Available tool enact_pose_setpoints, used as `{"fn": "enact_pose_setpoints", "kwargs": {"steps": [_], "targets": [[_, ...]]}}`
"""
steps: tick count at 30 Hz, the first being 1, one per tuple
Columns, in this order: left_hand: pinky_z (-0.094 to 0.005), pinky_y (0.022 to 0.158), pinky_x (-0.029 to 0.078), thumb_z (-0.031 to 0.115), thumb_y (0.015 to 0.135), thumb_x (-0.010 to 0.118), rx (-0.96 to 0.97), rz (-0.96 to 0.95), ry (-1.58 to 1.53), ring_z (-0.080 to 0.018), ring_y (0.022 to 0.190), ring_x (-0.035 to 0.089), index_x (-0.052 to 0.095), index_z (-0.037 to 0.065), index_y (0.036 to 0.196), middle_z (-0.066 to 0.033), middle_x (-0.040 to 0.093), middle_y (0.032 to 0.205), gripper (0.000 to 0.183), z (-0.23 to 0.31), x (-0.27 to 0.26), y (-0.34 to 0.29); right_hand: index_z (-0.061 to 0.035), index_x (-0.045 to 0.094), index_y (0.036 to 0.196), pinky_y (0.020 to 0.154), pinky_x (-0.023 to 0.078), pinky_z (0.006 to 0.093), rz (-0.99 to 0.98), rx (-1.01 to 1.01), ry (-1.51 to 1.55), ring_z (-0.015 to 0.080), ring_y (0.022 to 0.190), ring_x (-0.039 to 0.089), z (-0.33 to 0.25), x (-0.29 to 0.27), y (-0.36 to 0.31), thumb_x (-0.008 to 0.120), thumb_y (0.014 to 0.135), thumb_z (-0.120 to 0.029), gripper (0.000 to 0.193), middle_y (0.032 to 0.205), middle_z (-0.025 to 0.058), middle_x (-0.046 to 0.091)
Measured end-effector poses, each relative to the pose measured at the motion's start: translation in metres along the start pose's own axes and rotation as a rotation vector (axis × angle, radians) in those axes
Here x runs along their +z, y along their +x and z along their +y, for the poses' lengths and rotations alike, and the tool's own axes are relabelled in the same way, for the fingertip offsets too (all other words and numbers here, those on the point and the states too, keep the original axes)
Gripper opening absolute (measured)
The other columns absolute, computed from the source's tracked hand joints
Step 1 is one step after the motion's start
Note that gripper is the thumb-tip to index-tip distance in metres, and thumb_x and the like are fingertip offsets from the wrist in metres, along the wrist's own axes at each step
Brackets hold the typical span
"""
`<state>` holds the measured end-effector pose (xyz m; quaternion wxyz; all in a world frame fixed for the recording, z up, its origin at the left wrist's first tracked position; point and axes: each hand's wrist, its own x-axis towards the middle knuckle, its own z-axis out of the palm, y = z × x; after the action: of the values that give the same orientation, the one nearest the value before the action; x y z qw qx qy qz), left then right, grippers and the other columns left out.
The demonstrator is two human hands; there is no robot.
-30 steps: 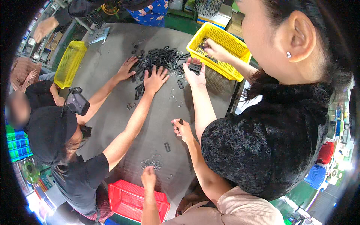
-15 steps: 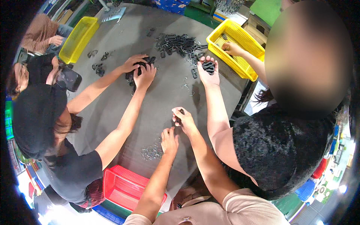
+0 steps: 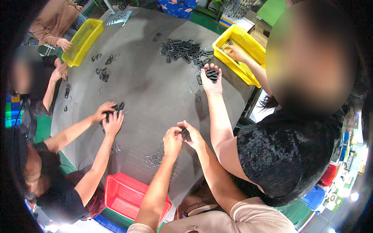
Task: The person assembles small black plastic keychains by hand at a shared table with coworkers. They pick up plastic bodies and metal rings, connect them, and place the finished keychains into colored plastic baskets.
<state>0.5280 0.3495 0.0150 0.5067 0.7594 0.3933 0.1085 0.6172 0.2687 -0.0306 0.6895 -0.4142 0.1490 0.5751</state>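
My right hand [image 3: 193,136] is closed around small dark plastic pieces [image 3: 186,134], likely buckle parts, over the near middle of the table. My left hand [image 3: 173,139] meets it, fingers bent in a pinch against the right fingertips; whatever it pinches is hidden. Just below my left hand lies a pile of thin metal wire hooks [image 3: 154,159]. Farther off is a large heap of black plastic buckle pieces [image 3: 182,50], with some metal hooks among them.
At right, a co-worker's hand [image 3: 212,79] cups black pieces; their other hand reaches into a yellow basket [image 3: 254,79]. A left co-worker's hands [image 3: 112,118] gather black pieces. A red basket [image 3: 112,182] stands at the near left, another yellow basket [image 3: 83,42] at the far left.
My left hand has risen from beside the wire hooks to my right hand. The left co-worker's hands have pulled black pieces nearer and leftward. The right co-worker's cupped hand has shifted slightly.
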Motion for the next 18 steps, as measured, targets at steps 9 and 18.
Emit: {"fn": "enact_pose_setpoints", "kwargs": {"steps": [9,18], "targets": [[-0.0358,0.082,0.049,0.021,0.080,0.053,0.367,-0.437,0.243,-0.0277,0.090,0.064,0.052,0.009,0.126,-0.0190,0.064,0.100,0.047,0.188,0.014,0.183,-0.0073,0.057,0.096,0.044,0.037,0.0220,-0.105,0.043,0.104,0.0133,0.063,0.053,-0.009,-0.017,0.002,0.049,0.091,-0.044,0.038,0.077,0.0024,0.055],[-0.0372,0.097,0.041,0.013,0.076,0.046,0.236,-0.583,0.603,-0.0294,0.116,0.052,0.033,0.017,0.141,-0.0164,0.052,0.126,0.066,0.235,0.057,0.227,-0.0118,0.051,0.085,0.040,0.029,0.0206,0.047,0.238,-0.122,0.0068,0.051,0.041,0.003,-0.015,-0.032,0.052,0.091,-0.038,0.027,0.066,-0.0033,0.045]]}}
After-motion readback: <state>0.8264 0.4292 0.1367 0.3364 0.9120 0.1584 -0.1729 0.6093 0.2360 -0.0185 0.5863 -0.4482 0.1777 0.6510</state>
